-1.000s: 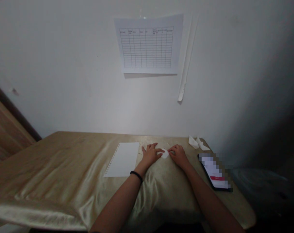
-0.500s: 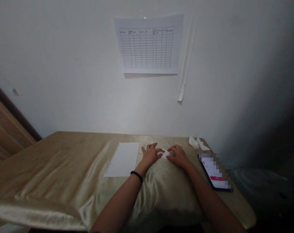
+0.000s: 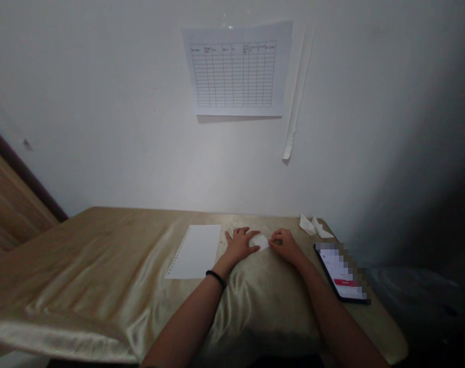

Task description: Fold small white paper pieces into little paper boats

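Note:
A small folded piece of white paper lies on the cloth between my two hands. My left hand rests at its left side with fingers spread, thumb and index fingertips touching the paper. At the paper's right edge, my right hand has its thumb and fingers pinched together on it. A blank white sheet with a punched left edge lies to the left of my left hand. Two small folded paper pieces stand at the back right.
A phone with a lit screen, partly blurred out, lies right of my right forearm. The table wears a shiny gold cloth. Behind it, a printed chart and a peeling strip are on the wall.
My right hand has shifted slightly right, and its thumb and index finger have closed into a pinch at the paper's edge. My left hand stays nearly in place.

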A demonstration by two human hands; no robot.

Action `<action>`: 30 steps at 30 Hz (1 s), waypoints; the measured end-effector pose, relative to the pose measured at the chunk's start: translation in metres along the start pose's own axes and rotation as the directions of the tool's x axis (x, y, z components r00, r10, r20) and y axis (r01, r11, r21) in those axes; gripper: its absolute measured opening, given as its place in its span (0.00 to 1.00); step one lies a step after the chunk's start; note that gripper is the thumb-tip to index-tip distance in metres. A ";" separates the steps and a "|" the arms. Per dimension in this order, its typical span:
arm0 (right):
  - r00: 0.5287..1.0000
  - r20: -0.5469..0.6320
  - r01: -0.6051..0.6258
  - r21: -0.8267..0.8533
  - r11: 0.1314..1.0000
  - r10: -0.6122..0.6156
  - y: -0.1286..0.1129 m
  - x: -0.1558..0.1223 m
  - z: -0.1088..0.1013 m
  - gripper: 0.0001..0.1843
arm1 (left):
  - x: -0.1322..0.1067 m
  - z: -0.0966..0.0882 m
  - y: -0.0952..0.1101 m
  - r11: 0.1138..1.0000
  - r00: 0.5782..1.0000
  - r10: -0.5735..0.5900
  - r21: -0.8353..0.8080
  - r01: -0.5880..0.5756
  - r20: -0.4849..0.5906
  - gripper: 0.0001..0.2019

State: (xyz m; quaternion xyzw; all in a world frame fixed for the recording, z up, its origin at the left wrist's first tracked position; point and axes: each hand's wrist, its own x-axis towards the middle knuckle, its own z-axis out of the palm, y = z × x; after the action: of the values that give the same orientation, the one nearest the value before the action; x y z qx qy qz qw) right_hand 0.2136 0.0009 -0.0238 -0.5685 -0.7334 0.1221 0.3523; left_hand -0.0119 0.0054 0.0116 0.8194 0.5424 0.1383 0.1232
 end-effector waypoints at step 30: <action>0.994 0.002 -0.106 -0.328 0.939 0.113 -0.018 0.015 0.010 0.08 | 0.005 0.010 0.003 1.000 0.999 -0.024 0.019 0.025 -0.039 0.20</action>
State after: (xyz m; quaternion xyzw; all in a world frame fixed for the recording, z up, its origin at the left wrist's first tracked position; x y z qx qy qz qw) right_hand 0.1922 0.0113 -0.0145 -0.6576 -0.7143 0.0238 0.2381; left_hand -0.0040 0.0085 0.0037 0.8110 0.5561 0.1472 0.1066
